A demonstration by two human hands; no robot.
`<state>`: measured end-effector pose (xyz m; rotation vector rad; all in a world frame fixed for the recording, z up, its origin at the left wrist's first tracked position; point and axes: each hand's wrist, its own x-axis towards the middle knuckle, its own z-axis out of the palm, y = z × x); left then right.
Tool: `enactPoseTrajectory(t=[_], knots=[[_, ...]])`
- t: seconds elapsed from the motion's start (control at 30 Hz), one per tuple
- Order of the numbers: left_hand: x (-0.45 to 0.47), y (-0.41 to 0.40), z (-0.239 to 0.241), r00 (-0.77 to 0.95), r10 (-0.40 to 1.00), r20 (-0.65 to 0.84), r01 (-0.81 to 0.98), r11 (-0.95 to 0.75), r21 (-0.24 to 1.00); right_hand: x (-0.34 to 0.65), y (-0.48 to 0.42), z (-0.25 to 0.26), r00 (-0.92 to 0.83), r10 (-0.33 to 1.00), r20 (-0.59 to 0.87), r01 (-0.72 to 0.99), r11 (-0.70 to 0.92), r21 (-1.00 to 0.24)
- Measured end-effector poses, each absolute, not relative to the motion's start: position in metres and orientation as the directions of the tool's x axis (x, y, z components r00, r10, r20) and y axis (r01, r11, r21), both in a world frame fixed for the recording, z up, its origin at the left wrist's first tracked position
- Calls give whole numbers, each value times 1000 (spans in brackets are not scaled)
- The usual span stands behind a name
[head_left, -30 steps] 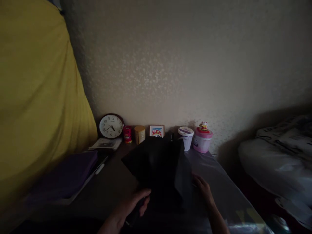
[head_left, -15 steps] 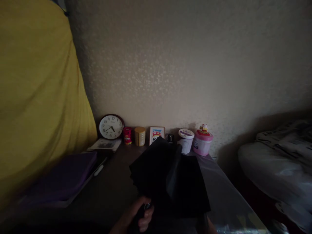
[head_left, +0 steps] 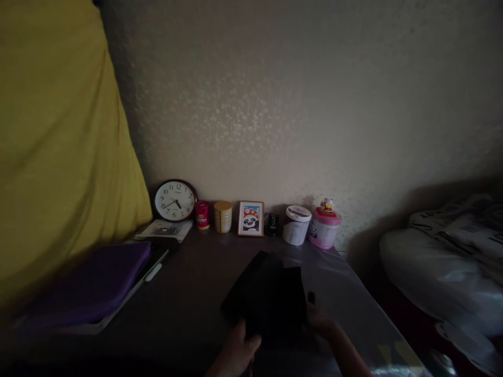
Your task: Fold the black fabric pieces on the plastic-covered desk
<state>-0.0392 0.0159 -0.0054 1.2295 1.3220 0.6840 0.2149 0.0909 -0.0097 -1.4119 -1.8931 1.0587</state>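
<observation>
We're working over black cloth point(head_left: 261, 296) at six o'clock, our left hand point(head_left: 239, 348) gripping its near edge; our right hand's point(head_left: 323, 322) fingers, at five, we can't tell. Uneven pulling could be loosening folds.

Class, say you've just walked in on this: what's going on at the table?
A person is handling a black folded thing, perhaps an umbrella, over a dark table. The left hand holds it at the near end; the right hand is at its right side, too dark to tell whether it grips. Behind are a clock, a picture frame and a pink tub; a purple case lies to the left.
</observation>
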Motion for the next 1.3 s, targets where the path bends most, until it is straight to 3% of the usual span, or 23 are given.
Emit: enactPoseTrajectory(t=[0.2, 0.37, 0.5, 0.63, 0.77, 0.87, 0.97, 1.13, 1.3], knots=[[-34, 14, -1, 165, 935, -314, 510, 191, 839, 227, 82, 10, -254, 899, -357, 649, -116, -752], [-37, 15, 0, 132, 953, -274, 605, 142, 784, 246, 64, 11, -279, 883, -377, 669, -103, -736], [-38, 16, -1, 125, 977, -172, 713, 32, 701, 263, 54, 2, -197, 910, -363, 690, -134, -711], [-37, 18, -8, 130, 985, -114, 717, -14, 697, 276, 51, 6, -174, 948, -265, 782, -30, -622], [-37, 14, -12, 187, 982, -41, 646, -92, 758, 275, 55, 24, -119, 991, 62, 837, 134, -531], [-36, 10, -10, 201, 977, -69, 677, -88, 730, 256, 61, 47, -61, 965, 253, 850, 183, -494], [-33, 5, -6, 199, 977, -75, 724, -95, 684, 223, 65, 73, -170, 895, 413, 827, 358, -434], [-28, 1, -5, 183, 983, -33, 780, -124, 614, 171, 67, 100, -376, 790, 484, 800, 541, -261], [-25, 0, -7, 178, 983, -44, 859, -134, 494, 144, 74, 103, -485, 812, 326, 833, 542, -113]])
